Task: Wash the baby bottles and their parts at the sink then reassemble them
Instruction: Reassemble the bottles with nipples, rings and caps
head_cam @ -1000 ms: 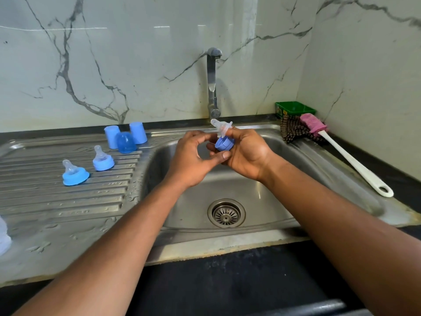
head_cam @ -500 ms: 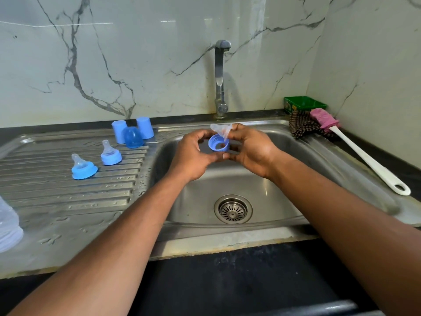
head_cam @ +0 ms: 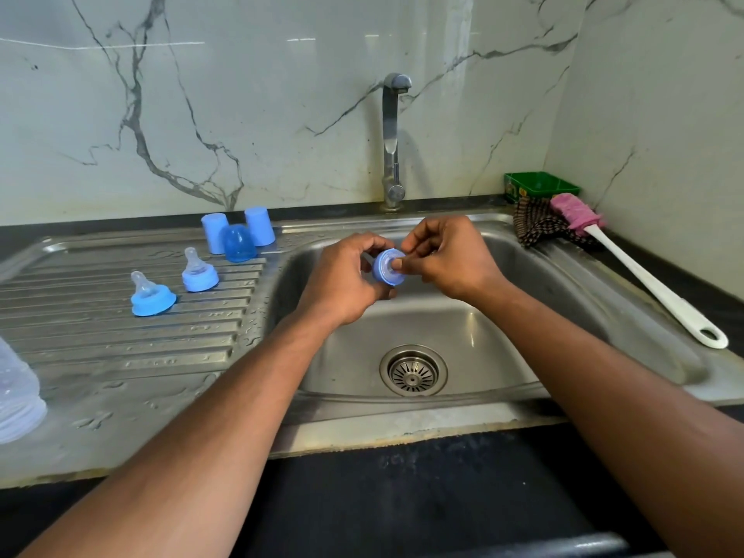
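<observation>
Taking the tap (head_cam: 392, 138) as landmark and going left to right: far left of it, at the frame's edge, part of a clear bottle (head_cam: 18, 396) lies on the wet draining board (head_cam: 120, 348). Nearer the tap, two teats in blue collars (head_cam: 153, 296) (head_cam: 199, 271) stand upright and three blue caps (head_cam: 237, 235) sit mouth-down, probably so they drain.

Directly below the tap, over the sink (head_cam: 523, 336), both hands meet. The left hand (head_cam: 342, 279) has its grip closed around a blue collar ring (head_cam: 388, 267), its open side turned towards the right hand (head_cam: 447, 255), whose fingertips pinch the clear teat and press it into the ring; this looks like seating the teat. Working over the basin should catch any drips.

Right of the tap, a green tub (head_cam: 539, 185), a checked cloth (head_cam: 537, 225) and a pink-headed bottle brush (head_cam: 628, 267) lie on the worktop.

Half a second earlier the ring faced upward with the teat poised above it; now it is tilted sideways with the teat inside
</observation>
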